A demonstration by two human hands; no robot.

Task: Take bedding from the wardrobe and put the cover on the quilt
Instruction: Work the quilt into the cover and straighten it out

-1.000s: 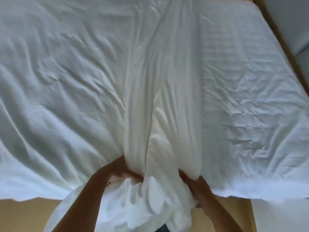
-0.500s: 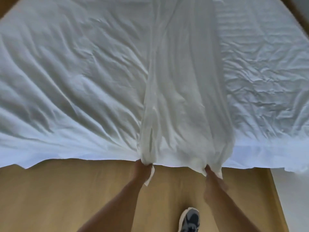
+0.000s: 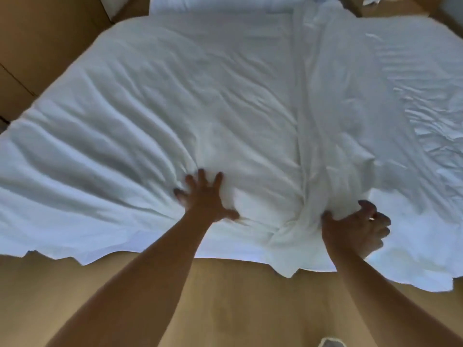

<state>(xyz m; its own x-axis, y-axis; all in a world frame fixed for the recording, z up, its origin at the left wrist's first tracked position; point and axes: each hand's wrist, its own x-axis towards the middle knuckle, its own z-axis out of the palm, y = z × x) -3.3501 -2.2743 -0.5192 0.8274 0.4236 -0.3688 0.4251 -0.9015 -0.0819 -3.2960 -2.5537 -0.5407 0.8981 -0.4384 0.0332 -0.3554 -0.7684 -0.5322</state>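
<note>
Bedding filled most of what we saw. The white quilt lay spread across the bed, its left side cut off by the frame and its near edge hanging ragged above the wooden floor. Right of centre, the cover ran as a long bunched band from the far end to the near edge, lying on top of the quilt. White lay on white, so we could not tell just where one cloth ended and the other began. Further right was a flatter, sharply creased sheet, also cut off. At the far end a pillow showed only its near edge.

Our left hand pressed flat on the quilt close to the near edge, fingers straight and spread, grasping nothing. Folds fanned out from it. Our right hand, well apart from the left, was clenched on the near end of the cover, thumb against the bunch and fingers curled. How much cloth lay inside the palm was hidden. A small bright spot on one finger was too blurred to name. A shoe poked in at the bottom, mostly cut off.
</note>
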